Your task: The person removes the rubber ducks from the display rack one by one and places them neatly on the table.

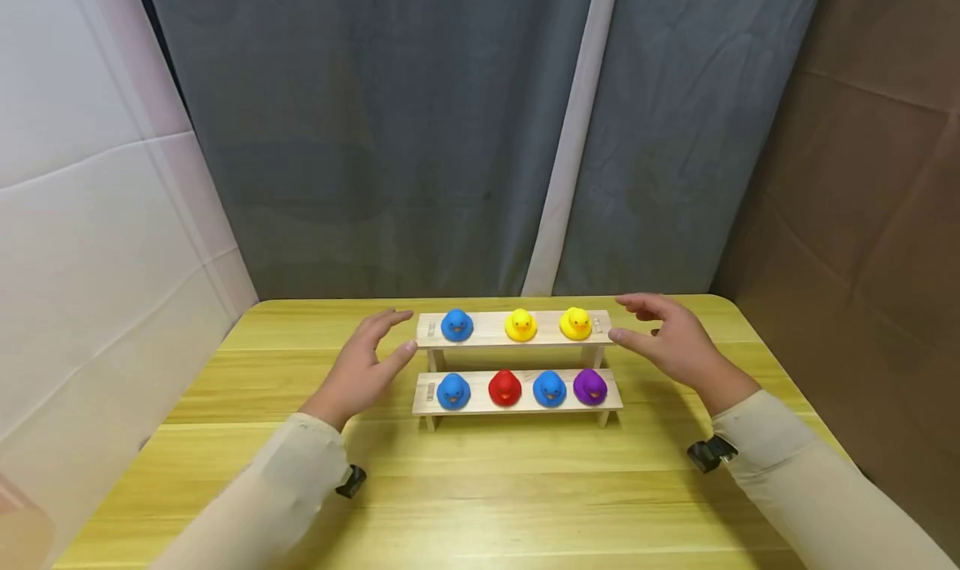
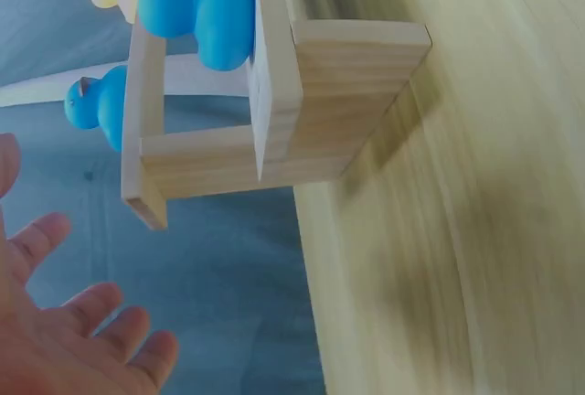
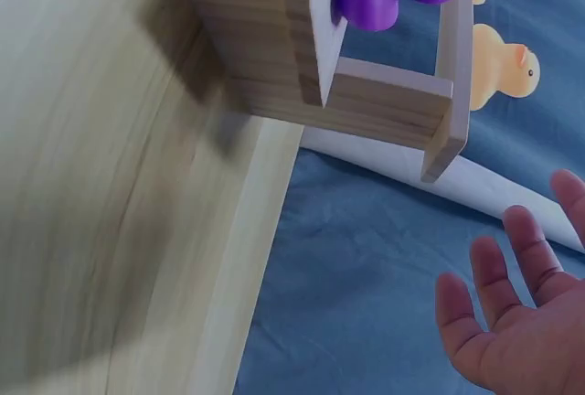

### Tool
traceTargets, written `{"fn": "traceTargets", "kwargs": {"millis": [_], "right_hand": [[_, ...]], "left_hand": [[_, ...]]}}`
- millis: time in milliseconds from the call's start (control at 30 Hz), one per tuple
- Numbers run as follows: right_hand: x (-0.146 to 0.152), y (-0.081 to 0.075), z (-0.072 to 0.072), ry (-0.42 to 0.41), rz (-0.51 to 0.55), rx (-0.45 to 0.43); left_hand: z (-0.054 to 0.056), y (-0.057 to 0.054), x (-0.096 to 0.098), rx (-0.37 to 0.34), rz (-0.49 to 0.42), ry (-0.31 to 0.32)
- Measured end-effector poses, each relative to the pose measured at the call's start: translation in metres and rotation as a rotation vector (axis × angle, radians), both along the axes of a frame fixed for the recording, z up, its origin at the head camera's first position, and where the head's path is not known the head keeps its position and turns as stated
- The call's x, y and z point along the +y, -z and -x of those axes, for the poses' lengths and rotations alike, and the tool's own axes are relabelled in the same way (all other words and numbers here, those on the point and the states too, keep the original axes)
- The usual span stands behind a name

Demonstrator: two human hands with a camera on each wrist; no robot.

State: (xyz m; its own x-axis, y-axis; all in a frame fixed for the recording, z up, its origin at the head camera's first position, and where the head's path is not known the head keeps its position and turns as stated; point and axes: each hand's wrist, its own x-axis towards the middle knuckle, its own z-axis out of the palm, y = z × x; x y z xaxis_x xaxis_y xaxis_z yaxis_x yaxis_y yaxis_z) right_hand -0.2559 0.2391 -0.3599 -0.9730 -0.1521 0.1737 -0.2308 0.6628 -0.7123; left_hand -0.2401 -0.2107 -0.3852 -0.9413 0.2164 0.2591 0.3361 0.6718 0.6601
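Note:
A two-tier wooden stand [image 1: 487, 330] holds several rubber ducks. On its upper tier sit a blue duck [image 1: 457, 326], a yellow duck [image 1: 521, 326] and a second yellow duck [image 1: 575, 324]. Along the lower tier are a blue duck [image 1: 453, 392], a red duck [image 1: 505, 388], another blue duck [image 1: 550, 389] and a purple duck [image 1: 590, 387]. My left hand [image 1: 362, 372], fingers spread, is beside the stand's left end and holds nothing. Past the right end, my right hand [image 1: 671, 341] is at upper-tier height, its fingers loosely extended around no object.
The stand rests on a wooden table [image 1: 480, 503] with a pale grain. Behind the table's far edge hangs a grey-blue curtain [image 1: 375, 137] with a white strip [image 1: 573, 137]. White cloth [image 1: 97, 178] borders the left side, brown cloth [image 1: 862, 178] the right.

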Motion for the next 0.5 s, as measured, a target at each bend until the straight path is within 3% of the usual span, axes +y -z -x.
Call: {"fn": "traceTargets", "kwargs": {"millis": [200, 500], "right_hand": [[-0.009, -0.002, 0.007, -0.014, 0.028, 0.000], [-0.019, -0.004, 0.015, -0.026, 0.023, -0.006]], "left_hand": [[0.010, 0.005, 0.006, -0.028, -0.081, 0.011], [0.023, 0.011, 0.017, -0.148, -0.191, -0.020]]}}
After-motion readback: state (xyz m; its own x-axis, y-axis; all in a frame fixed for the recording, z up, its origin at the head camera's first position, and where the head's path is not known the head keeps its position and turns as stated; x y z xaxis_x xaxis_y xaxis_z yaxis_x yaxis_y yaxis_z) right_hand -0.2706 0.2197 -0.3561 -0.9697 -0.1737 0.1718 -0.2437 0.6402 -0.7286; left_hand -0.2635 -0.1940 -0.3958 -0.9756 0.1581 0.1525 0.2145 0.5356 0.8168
